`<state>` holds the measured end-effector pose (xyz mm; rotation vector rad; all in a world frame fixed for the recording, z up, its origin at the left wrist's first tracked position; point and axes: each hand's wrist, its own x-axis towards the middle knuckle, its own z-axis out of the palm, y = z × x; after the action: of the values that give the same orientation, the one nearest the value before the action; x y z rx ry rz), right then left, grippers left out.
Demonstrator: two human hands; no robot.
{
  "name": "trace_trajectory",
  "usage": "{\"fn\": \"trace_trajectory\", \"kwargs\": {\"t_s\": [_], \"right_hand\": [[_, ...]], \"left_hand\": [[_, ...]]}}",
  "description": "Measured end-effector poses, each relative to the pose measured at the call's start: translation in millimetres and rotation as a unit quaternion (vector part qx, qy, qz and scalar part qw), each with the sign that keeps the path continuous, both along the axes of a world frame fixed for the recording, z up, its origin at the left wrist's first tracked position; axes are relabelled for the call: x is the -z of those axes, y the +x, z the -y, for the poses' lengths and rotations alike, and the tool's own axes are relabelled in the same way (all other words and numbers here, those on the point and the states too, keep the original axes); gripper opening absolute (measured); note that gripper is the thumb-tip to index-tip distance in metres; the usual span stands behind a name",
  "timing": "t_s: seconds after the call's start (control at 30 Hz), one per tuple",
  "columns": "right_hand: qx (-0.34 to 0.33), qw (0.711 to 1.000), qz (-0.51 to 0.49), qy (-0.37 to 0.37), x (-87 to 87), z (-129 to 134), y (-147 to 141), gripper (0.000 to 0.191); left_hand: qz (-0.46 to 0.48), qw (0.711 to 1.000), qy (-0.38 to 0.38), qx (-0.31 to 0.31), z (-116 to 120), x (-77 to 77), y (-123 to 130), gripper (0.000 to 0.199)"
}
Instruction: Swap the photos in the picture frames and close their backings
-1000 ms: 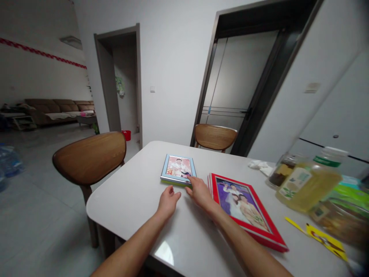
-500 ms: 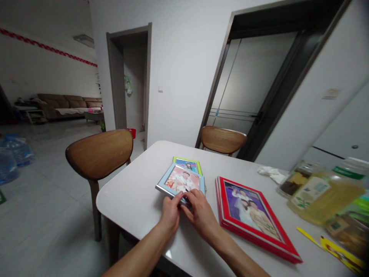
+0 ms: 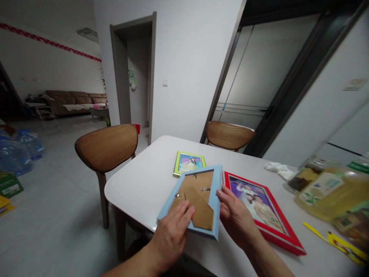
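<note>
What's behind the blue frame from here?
Behind the blue frame: the green frame, picture side up on the white table. Covered: the green frame's near right corner and the white table directly behind. The blue frame's front faces away, unseen.

On my monitor I see a blue frame (image 3: 198,196) with a brown back (image 3: 201,179); beyond it, a lime-green frame (image 3: 188,163); right of it, a red frame (image 3: 263,211) around a purple picture (image 3: 258,204); beneath it, a white table (image 3: 141,184); left of it, a brown chair (image 3: 108,149).
</note>
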<state>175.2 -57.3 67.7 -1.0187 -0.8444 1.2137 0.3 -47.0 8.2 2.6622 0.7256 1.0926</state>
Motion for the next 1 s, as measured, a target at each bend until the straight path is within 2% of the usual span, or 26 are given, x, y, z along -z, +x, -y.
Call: {"fn": "trace_trajectory", "kwargs": {"t_s": [0.17, 0.23, 0.3, 0.37, 0.47, 0.5, 0.63, 0.7, 0.77, 0.87, 0.93, 1.0], "right_hand": [[-0.04, 0.997, 0.045, -0.056, 23.3, 13.2, 7.9, 0.05], [-0.052, 0.99, 0.105, -0.074, 32.6, 13.8, 11.6, 0.049], [-0.036, 0.973, 0.21, -0.087, 41.2, 12.0, 15.8, 0.05], [0.011, 0.924, 0.366, -0.113, 48.7, 9.0, 19.9, 0.055], [0.058, 0.813, 0.563, -0.138, 56.5, 5.4, 23.6, 0.059], [0.056, 0.787, 0.6, -0.135, 57.8, 4.9, 23.9, 0.058], [0.033, 0.714, 0.692, -0.1, 58.1, 6.5, 22.4, 0.046], [0.027, 0.687, 0.721, -0.089, 56.1, 7.8, 21.2, 0.04], [0.03, 0.674, 0.734, -0.081, 53.6, 7.9, 20.3, 0.037], [0.041, 0.663, 0.746, -0.052, 51.2, 3.8, 19.0, 0.032], [0.03, 0.655, 0.755, -0.034, 52.2, -1.4, 18.1, 0.028], [0.018, 0.652, 0.757, -0.035, 55.3, -7.3, 17.3, 0.025]], "left_hand": [[-0.134, 0.988, 0.067, -0.028, 17.5, 5.4, 1.1, 0.039], [-0.155, 0.984, 0.078, -0.03, 21.5, 7.3, 2.0, 0.035], [-0.169, 0.982, 0.081, -0.031, 23.5, 9.7, 2.1, 0.032], [-0.187, 0.979, 0.079, -0.021, 24.1, 12.4, 1.8, 0.031], [-0.209, 0.976, 0.064, -0.008, 24.1, 16.3, 2.1, 0.032], [-0.213, 0.976, 0.056, -0.007, 24.3, 17.0, 2.6, 0.032], [-0.215, 0.977, -0.004, 0.011, 25.7, 10.9, 3.6, 0.032], [-0.209, 0.976, -0.056, 0.03, 24.0, 2.6, 1.5, 0.036], [-0.193, 0.975, -0.107, 0.032, 17.5, -5.8, -2.9, 0.042], [-0.16, 0.975, -0.15, -0.042, -1.6, -10.2, -11.0, 0.046], [-0.145, 0.97, -0.164, -0.107, -16.3, -6.0, -14.9, 0.049], [-0.132, 0.965, -0.178, -0.139, -27.4, 1.2, -16.8, 0.051]]}}
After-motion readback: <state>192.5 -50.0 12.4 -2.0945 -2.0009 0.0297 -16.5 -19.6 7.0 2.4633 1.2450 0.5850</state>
